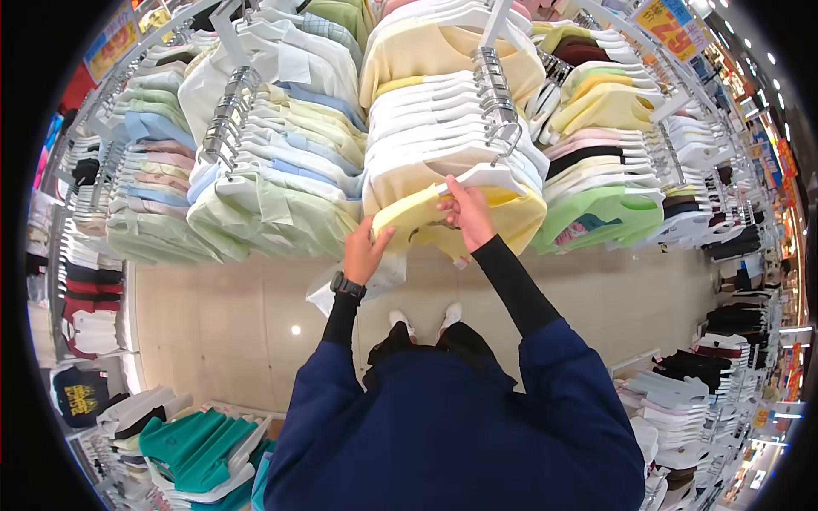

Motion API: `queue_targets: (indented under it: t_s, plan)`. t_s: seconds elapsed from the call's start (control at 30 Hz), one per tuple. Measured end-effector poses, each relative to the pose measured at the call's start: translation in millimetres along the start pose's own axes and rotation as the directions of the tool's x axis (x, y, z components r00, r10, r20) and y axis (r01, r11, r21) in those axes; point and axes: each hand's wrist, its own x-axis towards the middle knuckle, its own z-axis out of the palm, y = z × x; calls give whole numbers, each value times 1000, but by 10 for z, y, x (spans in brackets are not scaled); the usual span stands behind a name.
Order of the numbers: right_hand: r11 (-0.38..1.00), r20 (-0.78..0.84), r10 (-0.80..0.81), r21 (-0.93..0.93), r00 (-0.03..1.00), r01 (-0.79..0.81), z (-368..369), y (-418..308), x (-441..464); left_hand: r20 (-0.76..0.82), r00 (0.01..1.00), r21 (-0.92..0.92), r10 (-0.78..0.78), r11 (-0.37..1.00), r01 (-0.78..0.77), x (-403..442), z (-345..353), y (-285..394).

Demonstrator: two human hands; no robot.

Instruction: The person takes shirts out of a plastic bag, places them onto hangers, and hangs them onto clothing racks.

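A yellow shirt hangs at the front of the middle rack, with a white hanger at its neck. My left hand, below a black watch, pinches the left part of the yellow cloth. At the collar near the hanger, my right hand has its thumb and fingers on the yellow fabric. A small tag hangs under the shirt beside my right wrist. Behind it, white shirts hang in a close row.
Light green shirts hang on the rack to the left, and a bright green shirt to the right. Clear plastic shows below my left hand. Teal shirts are at the lower left. Metal rails run above the clothes.
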Motion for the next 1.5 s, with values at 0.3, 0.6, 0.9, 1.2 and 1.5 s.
queue_targets:
  t_s: [0.3,0.6,0.9,1.2,1.5]
  plan:
    - [989,-110,-80,115,991,93,162,50,-132,18,991,-71,-134,988,135,-455,-34,-486]
    - [938,-18,-114,326,993,113,374,53,-263,1,949,-195,-315,931,309,-889,-108,-1137]
    - [880,210,-37,470,977,-68,302,-15,-70,275,953,-43,-129,988,146,-654,496,-454]
    - [946,257,86,283,963,-160,-442,339,-294,531,845,-115,-62,983,144,-682,454,100]
    - [594,275,-254,-712,927,374,-1601,1140,-1566,790,588,-328,173,930,167,-732,1001,970]
